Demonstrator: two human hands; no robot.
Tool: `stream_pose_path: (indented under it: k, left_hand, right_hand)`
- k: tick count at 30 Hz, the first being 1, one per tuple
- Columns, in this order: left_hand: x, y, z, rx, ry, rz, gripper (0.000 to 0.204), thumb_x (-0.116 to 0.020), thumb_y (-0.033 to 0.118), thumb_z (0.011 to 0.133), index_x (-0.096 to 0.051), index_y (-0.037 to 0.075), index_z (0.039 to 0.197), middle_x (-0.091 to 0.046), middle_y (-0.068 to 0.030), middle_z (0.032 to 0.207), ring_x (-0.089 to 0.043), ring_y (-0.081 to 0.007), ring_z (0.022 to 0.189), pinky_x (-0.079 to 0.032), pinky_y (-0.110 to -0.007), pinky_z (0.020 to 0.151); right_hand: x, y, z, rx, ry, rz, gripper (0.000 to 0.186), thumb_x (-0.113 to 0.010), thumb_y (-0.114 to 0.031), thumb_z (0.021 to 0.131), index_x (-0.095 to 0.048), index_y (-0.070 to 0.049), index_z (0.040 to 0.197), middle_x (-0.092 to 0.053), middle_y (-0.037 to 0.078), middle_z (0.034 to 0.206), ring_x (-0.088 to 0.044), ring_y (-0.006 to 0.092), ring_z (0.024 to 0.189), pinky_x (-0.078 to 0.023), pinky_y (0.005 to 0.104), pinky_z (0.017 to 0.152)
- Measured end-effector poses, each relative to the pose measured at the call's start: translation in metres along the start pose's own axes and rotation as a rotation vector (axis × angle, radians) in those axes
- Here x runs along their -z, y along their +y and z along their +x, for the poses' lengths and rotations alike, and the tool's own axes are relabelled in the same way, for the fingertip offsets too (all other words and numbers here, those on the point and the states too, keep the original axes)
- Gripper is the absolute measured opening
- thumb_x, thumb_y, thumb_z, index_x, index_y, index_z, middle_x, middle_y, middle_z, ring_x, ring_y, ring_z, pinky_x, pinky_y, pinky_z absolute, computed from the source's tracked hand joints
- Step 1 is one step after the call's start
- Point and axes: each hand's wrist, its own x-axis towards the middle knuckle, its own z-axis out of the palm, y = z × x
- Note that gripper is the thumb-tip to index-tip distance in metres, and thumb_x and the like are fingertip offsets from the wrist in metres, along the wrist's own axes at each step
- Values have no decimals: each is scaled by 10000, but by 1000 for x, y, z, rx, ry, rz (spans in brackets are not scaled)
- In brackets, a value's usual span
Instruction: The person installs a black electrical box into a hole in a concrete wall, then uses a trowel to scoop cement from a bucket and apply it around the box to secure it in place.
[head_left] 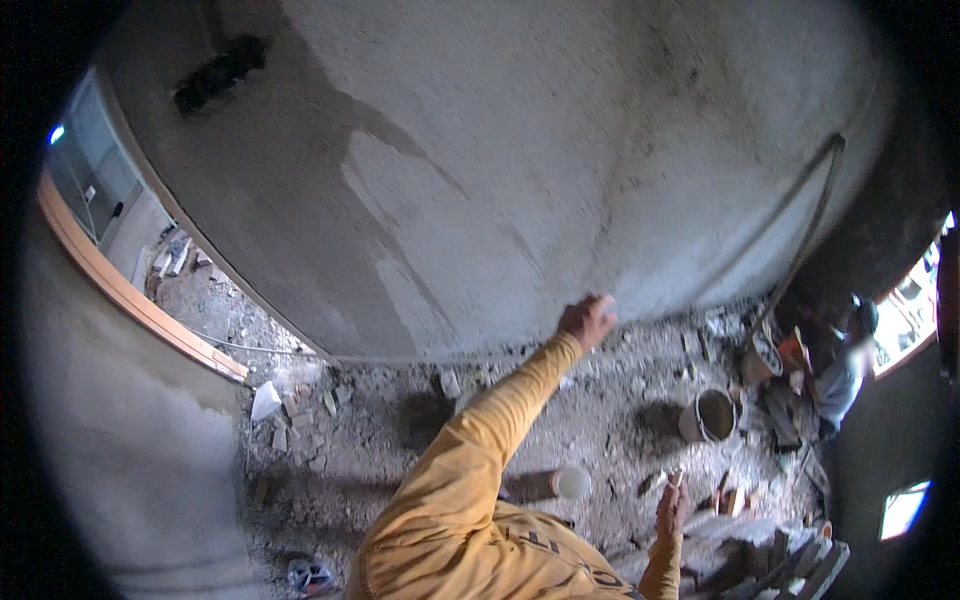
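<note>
My left hand [588, 320] reaches forward on a yellow-sleeved arm, in front of the foot of a grey plastered wall [480, 150]. Its fingers are somewhat blurred but look loosely apart, and nothing shows in them. Whether it touches the wall I cannot tell. Lower and to the right, my right hand [671, 507] is closed, with a thin white stick [677, 479] standing out from its fingers. The stick is too small to name more exactly. A darker, damp-looking patch of plaster [270, 190] covers the wall's left part.
Rubble [620, 400] litters the ground. A bucket [709, 416] stands right of centre, another [762, 358] behind it. A pale-topped cylinder [571, 483] is near my body. Blocks [770, 560] are stacked lower right. Another person [842, 380] is at the far right. A doorway [200, 270] opens left.
</note>
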Motion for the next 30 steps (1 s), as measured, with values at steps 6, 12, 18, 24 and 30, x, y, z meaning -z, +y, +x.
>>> stream_pose_path:
  k: [6, 12, 18, 24, 30]
  left_hand:
    - [160, -34, -39, -299, -35, -423, 332, -663, 245, 887, -587, 51, 1146, -659, -148, 1009, -669, -231, 911, -527, -338, 789]
    - [325, -102, -54, -180, 190, -501, 319, -637, 221, 916, -589, 14, 1154, -658, -118, 1042, -655, -172, 939, -526, -317, 804]
    - [459, -153, -80, -61, 564, -591, 232, -586, 126, 931, -608, -22, 1108, -658, -86, 1008, -663, -173, 895, -548, -299, 768]
    - [560, -184, -94, -97, 832, -523, 264, -577, 181, 939, -594, 10, 1139, -674, -93, 981, -669, -161, 878, -557, -298, 780]
    - [692, -224, -79, -197, 1059, -243, 259, -560, 197, 948, -585, 32, 1146, -653, -88, 1079, -641, -180, 970, -530, -314, 830]
  right_hand:
    - [-160, -252, 68, 429, -166, -45, 365, -561, -198, 922, -473, -36, 1237, -546, 103, 773, -547, 241, 661, -462, 369, 613]
    - [-293, -485, 103, 1069, -295, -136, 313, -680, -134, 847, -566, -40, 1123, -609, 141, 870, -621, 284, 724, -504, 350, 648]
    - [-397, -632, 83, 1415, -383, -17, 228, -708, -120, 812, -640, -33, 1012, -617, 120, 917, -641, 272, 785, -522, 362, 688]
    - [-474, -728, 65, 1647, -286, -19, 234, -706, -169, 811, -651, -67, 1014, -611, 105, 972, -627, 293, 834, -513, 379, 694]
    - [-523, -834, 49, 1840, 238, 8, 214, -694, -182, 796, -659, -117, 997, -586, 80, 919, -589, 282, 856, -475, 399, 734]
